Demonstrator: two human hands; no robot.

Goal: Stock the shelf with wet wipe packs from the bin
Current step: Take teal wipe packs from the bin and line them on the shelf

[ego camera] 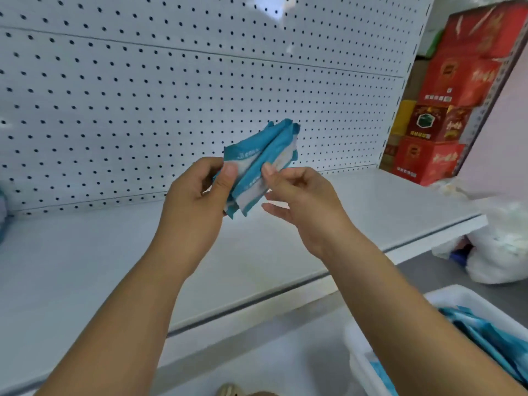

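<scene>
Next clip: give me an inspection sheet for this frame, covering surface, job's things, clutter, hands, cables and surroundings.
Surface: white shelf, bare where visible below the hands.
Job's things: a few teal wet wipe packs held together above the shelf; white bin at lower right holds more teal packs.
Clutter: white plastic bag beyond the shelf's right end.
Hands: left hand grips the bundle, thumb on top; right hand pinches its right side.
Cables: nothing seen.
Surroundings: white pegboard behind the shelf; stacked red boxes at right.
</scene>
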